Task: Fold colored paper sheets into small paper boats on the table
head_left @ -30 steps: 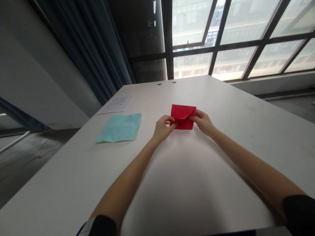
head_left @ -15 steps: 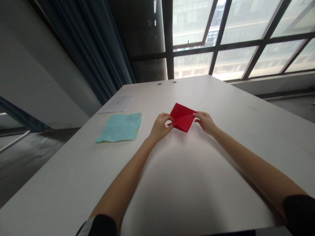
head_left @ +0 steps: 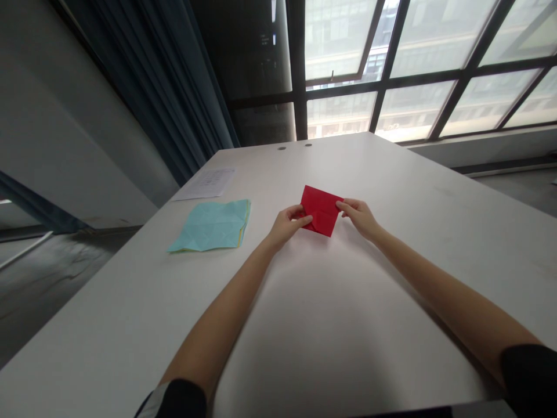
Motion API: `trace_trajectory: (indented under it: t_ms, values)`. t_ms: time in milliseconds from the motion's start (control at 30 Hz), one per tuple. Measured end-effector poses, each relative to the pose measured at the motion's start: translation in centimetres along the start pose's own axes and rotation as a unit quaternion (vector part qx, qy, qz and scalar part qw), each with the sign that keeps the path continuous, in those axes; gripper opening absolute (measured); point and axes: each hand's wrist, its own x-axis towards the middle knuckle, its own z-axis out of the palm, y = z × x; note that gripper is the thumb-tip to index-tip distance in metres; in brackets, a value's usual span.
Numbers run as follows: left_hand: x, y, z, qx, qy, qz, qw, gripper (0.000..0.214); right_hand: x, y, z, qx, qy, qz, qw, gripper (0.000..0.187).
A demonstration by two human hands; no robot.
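A folded sheet of red paper (head_left: 322,209) is held between both hands, tilted a little above the white table. My left hand (head_left: 289,224) is closed on its left side, thumb lying across the front near the lower left corner and fingers partly hidden behind. At the upper right corner, my right hand (head_left: 357,216) pinches the paper between thumb and fingers. Crease lines and a folded-in flap show on the paper's lower part.
Left of my hands lies a stack of light blue paper (head_left: 213,225) with a yellow edge showing. Behind it is a printed white sheet (head_left: 209,183). The white table (head_left: 331,325) reaches toward windows (head_left: 418,93), with a dark blue curtain (head_left: 165,75) at the left.
The left flap of the red paper has been folded in, so its outline is now nearly rectangular. My left thumb has moved onto the front; the paper has shifted slightly left.
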Motion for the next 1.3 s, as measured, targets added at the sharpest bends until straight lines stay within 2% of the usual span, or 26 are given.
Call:
trace_trajectory:
  t_ms: [100, 233, 500, 700, 833, 967, 1067, 1167, 1233, 1300]
  values:
    - [-0.3, 0.5, 0.3, -0.055, -0.021, 0.005, 0.998, 0.038, 0.0, 0.0, 0.0, -0.006, -0.011, 0.002, 1.000, 0.029]
    - [-0.3, 0.7, 0.4, -0.065, -0.038, -0.010, 0.997, 0.038, 0.0, 0.0, 0.1, -0.013, -0.026, 0.001, 1.000, 0.029]
    - [0.2, -0.2, 0.0, -0.071, 0.048, -0.066, 0.994, 0.024, 0.2, -0.1, -0.1, -0.007, 0.035, 0.008, 0.999, 0.029]
    - [0.0, -0.8, 0.2, -0.018, 0.115, -0.094, 0.989, 0.030, 0.0, -0.6, 0.4, -0.024, 0.031, -0.004, 0.999, 0.029]
    - [-0.1, -0.9, 0.3, 0.088, 0.128, -0.032, 0.987, 0.021, -0.2, -1.0, 0.6, -0.025, 0.030, -0.004, 0.999, 0.028]
    - [-0.2, -0.8, 0.3, 0.231, 0.124, 0.036, 0.964, 0.006, -0.2, -1.2, 0.5, -0.020, 0.039, 0.003, 0.999, 0.029]
    - [-0.4, -0.4, 0.4, 0.270, 0.129, 0.062, 0.952, 0.007, -0.3, -1.5, 0.5, -0.022, 0.037, 0.004, 0.999, 0.031]
    - [-0.8, 0.3, 0.9, 0.306, 0.135, 0.135, 0.933, 0.010, -0.4, -1.7, 0.6, -0.039, 0.038, -0.004, 0.999, 0.034]
    - [-1.1, 0.8, 1.3, 0.318, 0.115, 0.180, 0.924, 0.014, -0.5, -1.7, 0.7, -0.058, 0.039, -0.011, 0.998, 0.039]
    - [-1.4, 1.3, 1.7, 0.318, 0.082, 0.189, 0.925, 0.023, -0.5, -1.7, 0.8, -0.071, 0.041, -0.022, 0.996, 0.044]
